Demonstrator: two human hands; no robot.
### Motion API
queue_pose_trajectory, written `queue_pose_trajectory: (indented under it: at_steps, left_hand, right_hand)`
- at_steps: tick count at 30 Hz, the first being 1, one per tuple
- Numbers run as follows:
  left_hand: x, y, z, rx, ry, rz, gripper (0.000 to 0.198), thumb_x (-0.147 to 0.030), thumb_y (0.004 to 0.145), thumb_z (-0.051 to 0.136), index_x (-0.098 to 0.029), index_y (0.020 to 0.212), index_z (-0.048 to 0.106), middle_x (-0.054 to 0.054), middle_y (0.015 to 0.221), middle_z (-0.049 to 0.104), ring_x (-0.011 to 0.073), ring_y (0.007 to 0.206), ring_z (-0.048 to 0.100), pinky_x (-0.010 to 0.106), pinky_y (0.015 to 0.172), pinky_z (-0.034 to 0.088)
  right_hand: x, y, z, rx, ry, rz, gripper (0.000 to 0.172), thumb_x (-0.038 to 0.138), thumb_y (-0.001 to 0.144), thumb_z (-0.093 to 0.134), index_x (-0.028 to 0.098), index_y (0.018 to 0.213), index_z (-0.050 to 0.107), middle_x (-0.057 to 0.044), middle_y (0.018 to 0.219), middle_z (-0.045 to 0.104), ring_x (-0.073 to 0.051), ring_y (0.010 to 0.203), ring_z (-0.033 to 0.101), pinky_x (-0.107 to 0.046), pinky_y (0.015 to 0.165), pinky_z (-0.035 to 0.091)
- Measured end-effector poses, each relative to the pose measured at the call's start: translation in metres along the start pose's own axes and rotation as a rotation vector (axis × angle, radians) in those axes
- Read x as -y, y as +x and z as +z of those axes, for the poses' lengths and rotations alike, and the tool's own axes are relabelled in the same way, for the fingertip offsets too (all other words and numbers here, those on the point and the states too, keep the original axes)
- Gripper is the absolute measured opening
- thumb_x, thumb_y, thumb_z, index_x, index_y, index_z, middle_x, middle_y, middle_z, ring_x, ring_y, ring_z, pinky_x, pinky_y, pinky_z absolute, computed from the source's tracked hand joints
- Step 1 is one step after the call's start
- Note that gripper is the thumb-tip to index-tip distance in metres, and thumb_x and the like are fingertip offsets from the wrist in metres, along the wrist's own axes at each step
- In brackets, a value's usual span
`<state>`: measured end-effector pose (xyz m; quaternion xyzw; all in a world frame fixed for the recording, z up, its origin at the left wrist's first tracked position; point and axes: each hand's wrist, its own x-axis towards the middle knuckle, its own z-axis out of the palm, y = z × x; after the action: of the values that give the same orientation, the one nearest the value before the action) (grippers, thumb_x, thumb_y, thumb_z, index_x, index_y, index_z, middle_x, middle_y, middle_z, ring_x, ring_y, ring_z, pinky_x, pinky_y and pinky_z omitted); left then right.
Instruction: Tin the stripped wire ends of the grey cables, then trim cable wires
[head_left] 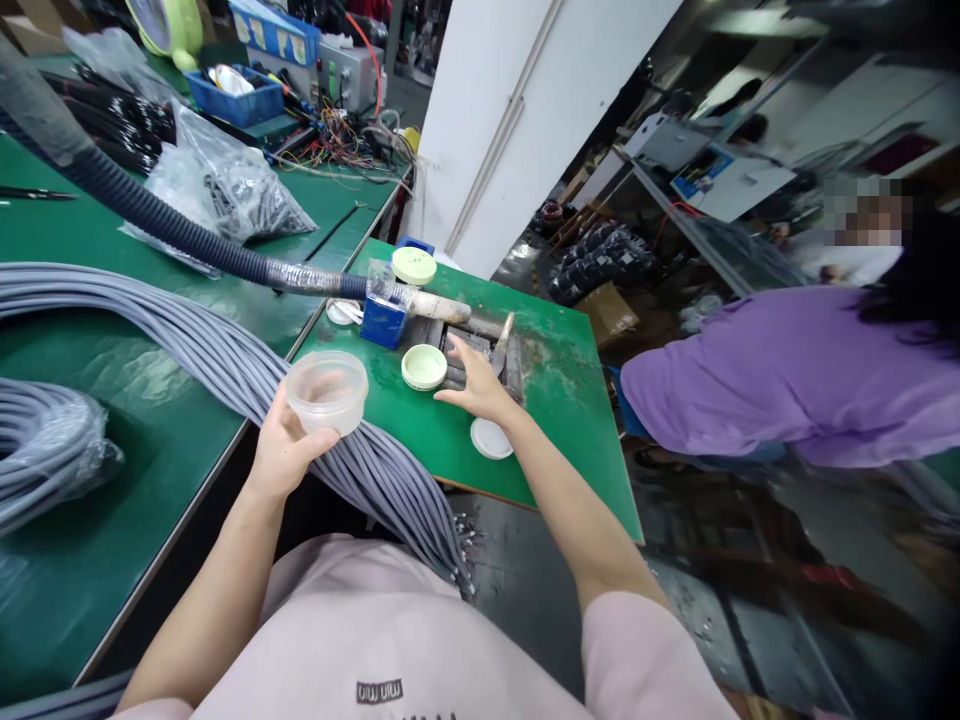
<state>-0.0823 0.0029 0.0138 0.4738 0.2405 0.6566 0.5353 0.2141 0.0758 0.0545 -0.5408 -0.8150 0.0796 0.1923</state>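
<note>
My left hand (285,445) is closed around a clear plastic cup (328,390), held above a thick bundle of grey cables (247,370). My right hand (474,385) reaches over the small green table (559,410), fingers stretched toward a dark metal fixture (480,350) and a metal blade (502,345). A pale green lid (424,366) lies just left of that hand. A white lid (491,438) lies under my right wrist.
A black corrugated hose (172,225) ends at a blue block (384,318). Another green lid (413,265) sits behind it. Bags of parts (232,190), a blue bin (236,95) and loose wires lie on the long green bench. A person in purple (787,375) bends at right.
</note>
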Motion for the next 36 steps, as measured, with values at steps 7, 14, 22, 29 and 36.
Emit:
queue_pose_trajectory:
  at_steps: [7,14,22,29,36]
  left_hand:
    - [-0.001,0.001,-0.002,-0.018,0.030,0.040,0.089,-0.032,0.063,0.083,-0.020,0.140,0.040,0.012,0.122,0.063,0.0263,0.114,0.061,0.035,0.093,0.053]
    - [0.002,0.001,-0.001,-0.014,0.111,-0.012,0.096,-0.039,0.063,0.083,-0.021,0.144,0.033,0.014,0.125,0.061,0.0283,0.116,0.060,0.038,0.095,0.051]
    - [0.000,0.001,0.013,0.037,0.400,-0.111,0.100,-0.032,0.066,0.081,-0.025,0.148,0.024,0.013,0.134,0.052,0.0293,0.127,0.050,0.046,0.109,0.038]
    - [0.003,0.006,0.031,0.112,0.601,-0.126,0.101,-0.036,0.068,0.078,-0.025,0.150,0.021,0.013,0.130,0.054,0.0316,0.119,0.055,0.049,0.106,0.039]
    - [0.007,0.011,0.048,0.193,0.566,-0.136,0.101,-0.036,0.068,0.077,-0.026,0.150,0.018,0.013,0.135,0.051,0.0307,0.123,0.052,0.048,0.107,0.037]
  right_hand:
    - [0.001,0.020,0.008,0.079,0.021,-0.089,0.106,0.039,0.063,0.078,0.017,0.150,0.022,-0.019,0.138,0.047,-0.033,0.125,0.044,-0.051,0.105,0.032]
    - [0.005,0.023,0.013,0.077,0.050,-0.075,0.099,0.038,0.066,0.074,0.016,0.148,0.023,-0.019,0.135,0.049,-0.033,0.123,0.044,-0.051,0.103,0.033]
    - [0.028,0.014,-0.016,0.026,0.099,-0.097,0.099,0.038,0.064,0.074,0.019,0.147,0.023,-0.014,0.127,0.053,-0.031,0.118,0.048,-0.049,0.102,0.035]
    - [0.071,0.003,-0.072,0.015,-0.066,-0.259,0.096,0.038,0.069,0.072,0.023,0.148,0.021,-0.012,0.130,0.052,-0.030,0.117,0.048,-0.048,0.102,0.035]
    - [0.097,-0.006,-0.096,0.047,-0.282,-0.381,0.091,0.038,0.074,0.067,0.026,0.149,0.018,-0.012,0.128,0.053,-0.033,0.118,0.047,-0.053,0.103,0.032]
